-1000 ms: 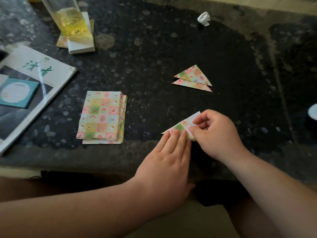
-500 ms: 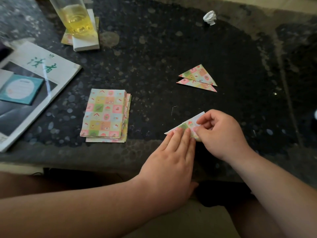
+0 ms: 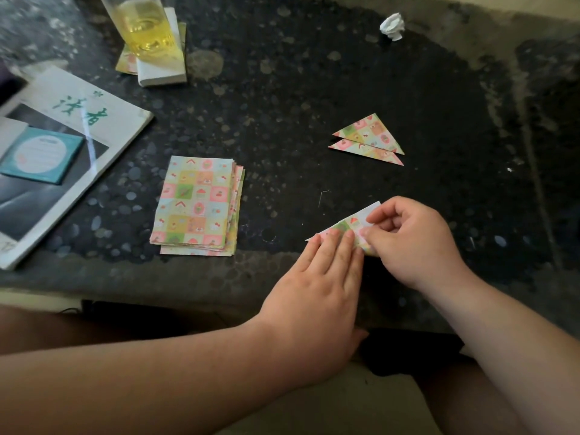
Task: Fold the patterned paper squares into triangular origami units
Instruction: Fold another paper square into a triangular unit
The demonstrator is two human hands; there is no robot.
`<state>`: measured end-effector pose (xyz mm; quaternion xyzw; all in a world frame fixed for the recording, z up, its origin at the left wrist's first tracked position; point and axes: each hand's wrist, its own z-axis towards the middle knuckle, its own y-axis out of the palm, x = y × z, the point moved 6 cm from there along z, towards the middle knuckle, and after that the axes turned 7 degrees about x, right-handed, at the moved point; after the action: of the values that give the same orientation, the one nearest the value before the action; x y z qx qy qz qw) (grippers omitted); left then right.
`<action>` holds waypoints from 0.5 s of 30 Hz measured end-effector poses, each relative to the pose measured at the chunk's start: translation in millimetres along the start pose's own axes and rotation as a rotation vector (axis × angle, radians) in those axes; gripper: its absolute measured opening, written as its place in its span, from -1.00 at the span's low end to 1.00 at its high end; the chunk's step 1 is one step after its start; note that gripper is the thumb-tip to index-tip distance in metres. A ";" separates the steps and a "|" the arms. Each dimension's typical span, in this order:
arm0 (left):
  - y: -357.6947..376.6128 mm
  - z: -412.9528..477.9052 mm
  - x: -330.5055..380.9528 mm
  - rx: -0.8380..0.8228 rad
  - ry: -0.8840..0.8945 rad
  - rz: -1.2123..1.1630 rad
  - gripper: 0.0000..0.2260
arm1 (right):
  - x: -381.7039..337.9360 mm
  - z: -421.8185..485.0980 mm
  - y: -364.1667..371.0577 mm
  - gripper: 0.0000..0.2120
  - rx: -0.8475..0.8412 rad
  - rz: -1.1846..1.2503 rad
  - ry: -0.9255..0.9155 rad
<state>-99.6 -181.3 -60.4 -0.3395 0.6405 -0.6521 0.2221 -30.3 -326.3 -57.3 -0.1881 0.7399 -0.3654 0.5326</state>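
Observation:
A partly folded patterned paper lies near the dark table's front edge, its white underside showing at the upper right tip. My left hand presses flat fingers on its lower left part. My right hand pinches the paper's right end between thumb and curled fingers. A stack of patterned paper squares lies to the left. Two finished triangular units lie overlapped farther back on the right.
A magazine with a teal card lies at the left edge. A glass of yellow liquid stands on a white block at the back left. A crumpled white paper ball sits at the back right.
Both hands stay on the folded paper with only slight finger shifts. The camera view has drifted a little, moving everything slightly right in the picture.

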 end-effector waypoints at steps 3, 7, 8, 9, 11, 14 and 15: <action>0.2 0.3 -0.9 0.013 0.002 -0.002 -0.19 | 0.6 0.4 0.2 -0.83 0.002 0.018 0.011; -2.0 1.5 -0.8 -0.008 0.000 -0.011 -0.19 | 1.5 0.4 0.0 -0.82 -0.003 0.020 0.022; -1.7 1.5 -0.8 -0.008 -0.001 -0.010 -0.19 | 1.8 0.4 0.1 -0.82 -0.005 0.026 0.026; -0.8 1.3 -0.9 -0.008 -0.002 -0.010 -0.19 | 1.6 0.4 0.2 -0.82 -0.006 0.030 0.028; 0.2 1.2 -1.3 0.000 -0.001 -0.007 -0.18 | 1.3 0.4 0.0 -0.83 -0.006 0.032 0.029; 0.4 1.2 -1.1 0.004 0.005 -0.001 -0.18 | 1.3 0.3 -0.5 -0.82 -0.003 0.029 0.025; 0.4 1.0 -1.0 0.002 0.007 0.002 -0.19 | 1.1 0.2 -0.5 -0.82 -0.002 0.029 0.022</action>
<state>-98.3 -181.3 -61.0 -0.3362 0.6410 -0.6536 0.2211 -30.6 -327.4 -57.7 -0.1742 0.7487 -0.3589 0.5294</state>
